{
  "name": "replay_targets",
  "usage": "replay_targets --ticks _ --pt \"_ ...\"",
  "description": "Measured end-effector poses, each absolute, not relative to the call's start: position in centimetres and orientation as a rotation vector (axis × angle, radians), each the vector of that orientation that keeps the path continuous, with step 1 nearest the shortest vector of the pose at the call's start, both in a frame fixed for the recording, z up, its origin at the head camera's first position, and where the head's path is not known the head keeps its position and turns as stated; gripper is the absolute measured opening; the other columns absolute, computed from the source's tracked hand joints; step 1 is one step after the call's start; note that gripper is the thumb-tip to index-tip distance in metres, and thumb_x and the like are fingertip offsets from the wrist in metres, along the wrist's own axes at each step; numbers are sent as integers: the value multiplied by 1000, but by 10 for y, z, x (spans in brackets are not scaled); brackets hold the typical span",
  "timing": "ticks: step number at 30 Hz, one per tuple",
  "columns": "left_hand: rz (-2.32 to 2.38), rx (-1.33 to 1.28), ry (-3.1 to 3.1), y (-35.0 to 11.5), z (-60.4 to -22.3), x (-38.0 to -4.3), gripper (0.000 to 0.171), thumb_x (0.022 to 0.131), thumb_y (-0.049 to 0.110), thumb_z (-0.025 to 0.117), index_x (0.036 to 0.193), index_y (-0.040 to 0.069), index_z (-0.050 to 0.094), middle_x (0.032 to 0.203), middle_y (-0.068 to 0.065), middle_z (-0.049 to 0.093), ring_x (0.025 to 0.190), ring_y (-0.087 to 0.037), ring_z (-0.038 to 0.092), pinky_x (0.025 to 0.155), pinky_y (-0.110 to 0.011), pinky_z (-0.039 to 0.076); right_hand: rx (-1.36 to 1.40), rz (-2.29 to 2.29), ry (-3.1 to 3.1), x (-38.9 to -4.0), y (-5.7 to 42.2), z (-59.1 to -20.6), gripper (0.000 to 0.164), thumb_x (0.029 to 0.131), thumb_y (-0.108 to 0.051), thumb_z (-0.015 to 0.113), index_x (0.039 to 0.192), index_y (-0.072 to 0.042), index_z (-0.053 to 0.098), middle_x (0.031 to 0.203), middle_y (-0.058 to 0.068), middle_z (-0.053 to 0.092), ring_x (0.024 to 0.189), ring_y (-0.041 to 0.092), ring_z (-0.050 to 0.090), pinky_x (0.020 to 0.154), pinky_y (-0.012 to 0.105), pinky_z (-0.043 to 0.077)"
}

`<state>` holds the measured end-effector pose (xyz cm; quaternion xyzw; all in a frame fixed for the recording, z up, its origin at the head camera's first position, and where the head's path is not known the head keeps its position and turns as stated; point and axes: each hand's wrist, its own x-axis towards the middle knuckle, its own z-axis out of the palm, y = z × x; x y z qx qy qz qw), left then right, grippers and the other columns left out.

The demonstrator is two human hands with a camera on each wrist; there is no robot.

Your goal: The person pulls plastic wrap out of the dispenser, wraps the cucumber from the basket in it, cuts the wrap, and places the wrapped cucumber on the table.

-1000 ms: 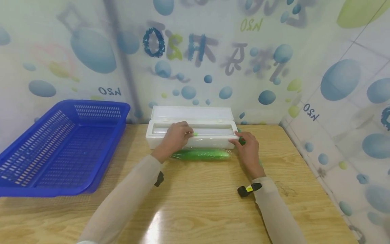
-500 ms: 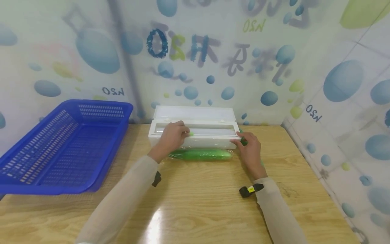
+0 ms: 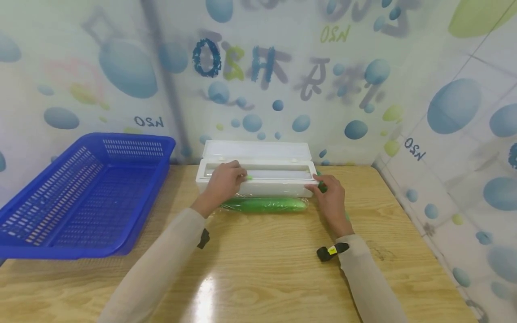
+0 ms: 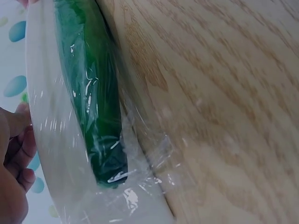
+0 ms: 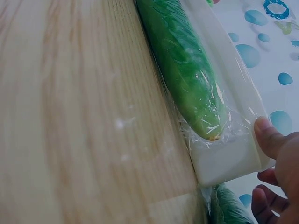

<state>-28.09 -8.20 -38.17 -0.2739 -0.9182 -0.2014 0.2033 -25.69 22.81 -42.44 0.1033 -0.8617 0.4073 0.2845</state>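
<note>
A white cling film dispenser stands against the wall with its lid raised, showing the pale roll inside. My left hand pinches the small green slide cutter along the dispenser's front top edge. With thumb and fingers, my right hand grips the dispenser's right end. In front lies a cucumber wrapped in clear film; its wrapped tip shows in the right wrist view. Loose film spreads around the cucumber's other end in the left wrist view.
A blue plastic basket sits on the left of the wooden table. Another green film-wrapped item lies beyond the dispenser's right end, partly behind my right hand. The patterned wall rises right behind the dispenser.
My left hand has slid leftward along the dispenser's edge, and the green slide cutter has moved left with it. The right hand keeps its hold on the right end.
</note>
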Motion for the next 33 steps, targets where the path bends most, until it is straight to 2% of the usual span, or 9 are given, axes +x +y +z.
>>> replay_targets --ticks 33 --pt "-605 -775 -2549 -100 -379 -278 5 84 5 72 89 3 73 80 -5 62 71 -23 58 69 -37 48 281 1102 -2310 -255 227 -422 40 78 -17 77 112 2 67 109 17 64 99 32 56 84 45 47"
